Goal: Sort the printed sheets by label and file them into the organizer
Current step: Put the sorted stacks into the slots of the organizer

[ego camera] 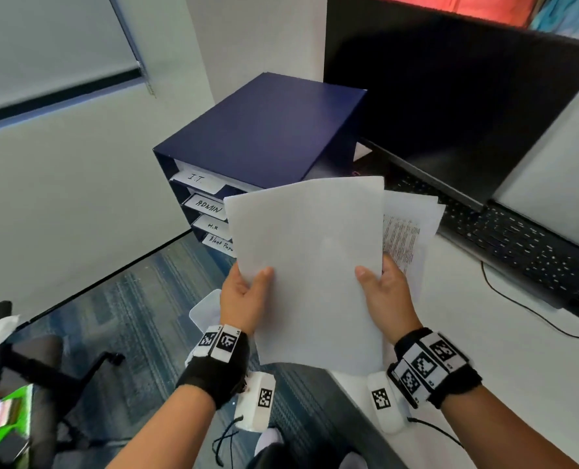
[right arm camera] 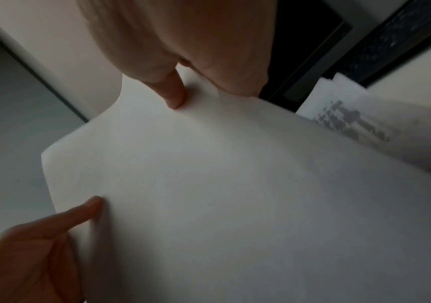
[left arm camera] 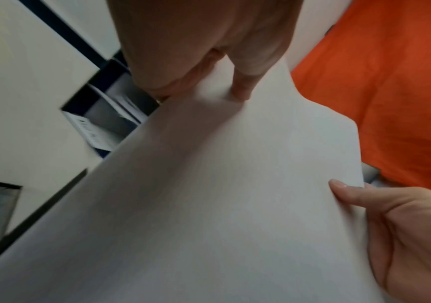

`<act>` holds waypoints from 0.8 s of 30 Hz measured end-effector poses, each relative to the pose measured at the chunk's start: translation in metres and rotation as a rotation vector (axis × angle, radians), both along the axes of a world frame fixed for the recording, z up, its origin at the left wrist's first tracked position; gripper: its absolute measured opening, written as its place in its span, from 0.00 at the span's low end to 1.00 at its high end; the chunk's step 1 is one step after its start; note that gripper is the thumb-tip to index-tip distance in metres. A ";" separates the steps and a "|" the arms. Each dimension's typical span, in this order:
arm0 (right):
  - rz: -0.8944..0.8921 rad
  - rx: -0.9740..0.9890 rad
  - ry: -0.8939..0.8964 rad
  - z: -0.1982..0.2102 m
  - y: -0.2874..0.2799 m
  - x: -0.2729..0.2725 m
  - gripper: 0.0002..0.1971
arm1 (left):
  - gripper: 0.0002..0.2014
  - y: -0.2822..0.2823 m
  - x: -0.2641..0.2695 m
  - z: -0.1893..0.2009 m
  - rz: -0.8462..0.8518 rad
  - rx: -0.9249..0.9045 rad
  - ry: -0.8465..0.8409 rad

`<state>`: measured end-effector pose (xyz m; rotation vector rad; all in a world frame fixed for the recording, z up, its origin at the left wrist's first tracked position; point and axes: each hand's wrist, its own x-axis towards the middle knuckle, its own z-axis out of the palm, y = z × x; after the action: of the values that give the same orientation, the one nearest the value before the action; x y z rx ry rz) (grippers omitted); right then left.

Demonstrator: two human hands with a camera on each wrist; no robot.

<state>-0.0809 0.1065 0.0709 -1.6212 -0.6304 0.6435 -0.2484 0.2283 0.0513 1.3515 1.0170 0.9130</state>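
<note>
A blank-faced white sheet [ego camera: 308, 265] hangs in front of me, held between both hands. My left hand [ego camera: 250, 289] pinches its left edge, thumb on top and the fingers hidden beneath. My right hand [ego camera: 377, 282] pinches the right edge the same way. The wrist views show each thumb pressed on the sheet [left arm camera: 209, 205] [right arm camera: 235, 194]. Just behind the sheet stands the dark blue organizer [ego camera: 264, 130], its slots tagged I.T., ADMIN, H.R and Blank Paper. More printed sheets [ego camera: 406, 228] lie on the desk behind my right hand.
A black keyboard [ego camera: 518, 245] and a dark monitor [ego camera: 450, 96] fill the desk [ego camera: 518, 367] to the right, with a cable trailing from them. A black office chair [ego camera: 27, 367] stands on the blue carpet at lower left. A white wall lies left of the organizer.
</note>
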 end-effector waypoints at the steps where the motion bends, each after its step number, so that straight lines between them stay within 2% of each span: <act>1: 0.026 -0.012 0.002 -0.006 0.003 -0.009 0.16 | 0.20 0.001 -0.010 -0.006 0.022 -0.005 0.019; 8: 0.258 -0.166 -0.018 -0.052 0.023 -0.061 0.17 | 0.18 0.014 -0.078 -0.053 0.188 -0.110 0.152; 11: 0.328 -0.278 -0.020 -0.070 0.035 -0.079 0.18 | 0.22 0.027 -0.105 -0.079 0.179 -0.201 0.239; 14: 0.404 -0.439 -0.022 -0.088 0.049 -0.092 0.17 | 0.23 0.042 -0.130 -0.106 0.145 -0.322 0.399; 15: 0.422 -0.492 -0.008 -0.092 0.052 -0.096 0.17 | 0.26 0.048 -0.139 -0.116 0.121 -0.354 0.449; 17: 0.432 -0.558 0.046 -0.099 0.059 -0.103 0.19 | 0.32 0.056 -0.151 -0.126 0.056 -0.400 0.519; 19: 0.417 -0.565 0.112 -0.104 0.064 -0.107 0.21 | 0.28 0.066 -0.163 -0.138 -0.009 -0.421 0.570; 22: 0.338 -0.565 0.201 -0.105 0.077 -0.104 0.19 | 0.27 0.071 -0.167 -0.120 -0.074 -0.462 0.590; 24: 0.267 -0.559 0.266 -0.105 0.088 -0.101 0.16 | 0.22 0.074 -0.169 -0.107 -0.121 -0.476 0.584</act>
<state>-0.1822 0.1942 -0.0336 -1.9278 -0.4956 1.2970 -0.4173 0.3026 -0.0558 1.2674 1.4634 0.1469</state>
